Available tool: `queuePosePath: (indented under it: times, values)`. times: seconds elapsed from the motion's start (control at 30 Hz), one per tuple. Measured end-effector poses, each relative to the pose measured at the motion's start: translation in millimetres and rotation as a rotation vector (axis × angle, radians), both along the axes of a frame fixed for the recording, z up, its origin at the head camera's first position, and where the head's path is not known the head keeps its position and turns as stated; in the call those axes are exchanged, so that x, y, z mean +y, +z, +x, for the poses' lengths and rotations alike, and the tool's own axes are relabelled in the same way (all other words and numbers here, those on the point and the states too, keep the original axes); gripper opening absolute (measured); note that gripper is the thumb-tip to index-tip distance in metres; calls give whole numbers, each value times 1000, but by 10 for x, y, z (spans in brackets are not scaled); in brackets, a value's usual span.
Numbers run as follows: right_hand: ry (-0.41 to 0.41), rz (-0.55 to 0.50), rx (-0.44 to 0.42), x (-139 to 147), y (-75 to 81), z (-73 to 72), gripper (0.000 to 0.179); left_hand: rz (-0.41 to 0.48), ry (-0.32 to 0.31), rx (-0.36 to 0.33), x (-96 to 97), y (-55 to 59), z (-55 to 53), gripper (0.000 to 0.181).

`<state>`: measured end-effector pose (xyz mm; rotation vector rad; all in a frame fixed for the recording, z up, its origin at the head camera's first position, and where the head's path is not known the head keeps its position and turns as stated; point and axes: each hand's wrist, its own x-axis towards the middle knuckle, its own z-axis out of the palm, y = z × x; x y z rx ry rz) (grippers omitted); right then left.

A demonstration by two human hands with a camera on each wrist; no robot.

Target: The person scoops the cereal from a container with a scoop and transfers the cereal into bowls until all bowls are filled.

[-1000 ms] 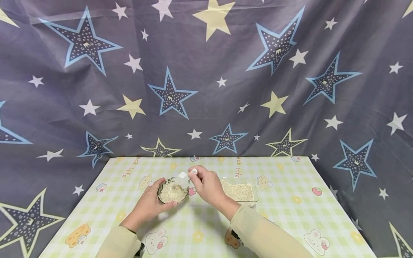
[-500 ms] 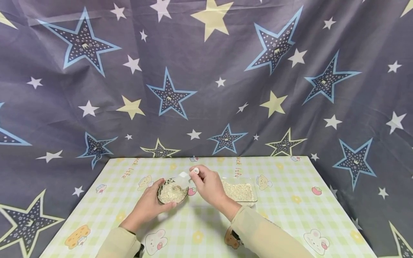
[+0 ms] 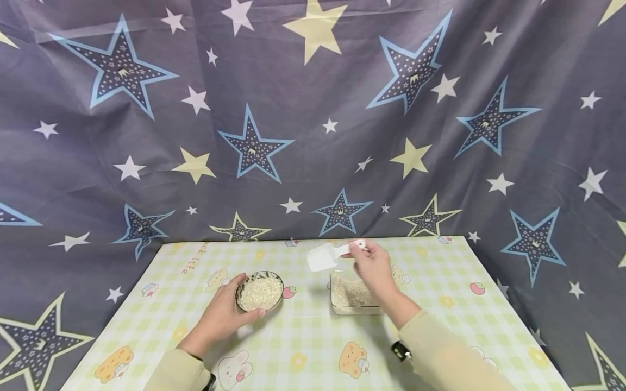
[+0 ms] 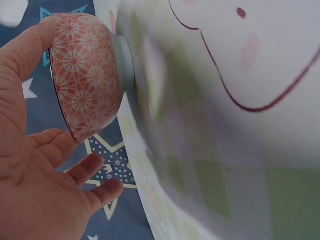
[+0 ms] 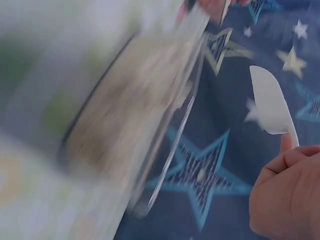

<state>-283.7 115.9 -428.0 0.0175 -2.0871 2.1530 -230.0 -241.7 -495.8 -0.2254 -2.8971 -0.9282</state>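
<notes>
My left hand (image 3: pixel 222 310) holds the side of a small bowl (image 3: pixel 265 275), thumb on the near edge and fingers at the far edge. Pale flakes like oats (image 3: pixel 262 294) fill much of it. In the left wrist view, the bowl's outside (image 4: pixel 87 75) shows a red-and-white flower pattern above a pale foot. My right hand (image 3: pixel 379 274) grips the handle of a white scoop (image 3: pixel 322 258), raised over a clear rectangular container (image 3: pixel 354 311). More flakes (image 3: pixel 353 293) lie in that container, partly hidden by the hand. The scoop's blade (image 5: pixel 271 102) appears bare in the right wrist view.
A green-and-white checked tablecloth (image 3: pixel 298 336) with cartoon prints covers the table. Its back edge meets a dark star-patterned curtain (image 3: pixel 293 108). The bowl stands left of the container, with a strip of cloth between them.
My right hand has moved right with the scoop, from the bowl to above the container, and the scoop has come out of the flakes. My left hand stays at the bowl.
</notes>
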Motion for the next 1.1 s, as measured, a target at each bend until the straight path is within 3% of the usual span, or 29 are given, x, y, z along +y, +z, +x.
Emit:
queuePosePath:
  times: [0.2,0.33,0.43,0.53,0.77,0.87,0.97,1.1]
  values:
    - [-80,41,-69,672,-83,70,29,-34,-33,105,179,76,16,111]
    - [-84,127,-91,965,-179,156,33,-22,-100,142,511,187,39,106]
    - [-78,225,-67,1090,-221,200,32,-10,-161,115,805,245,36,104]
    - [-73,408,72,1133,-233,230,26,-30,-210,92,1074,236,-21,103]
    - [-61,916,631,1031,-262,259,11,-81,-302,39,1522,154,-260,103]
    - [-68,1087,785,983,-293,254,15,-79,-316,21,1628,136,-336,103]
    - [-63,1170,830,953,-323,249,17,-61,-328,6,1690,119,-395,102]
    - [-28,1174,736,930,-339,244,13,-40,-325,-25,1718,95,-439,103]
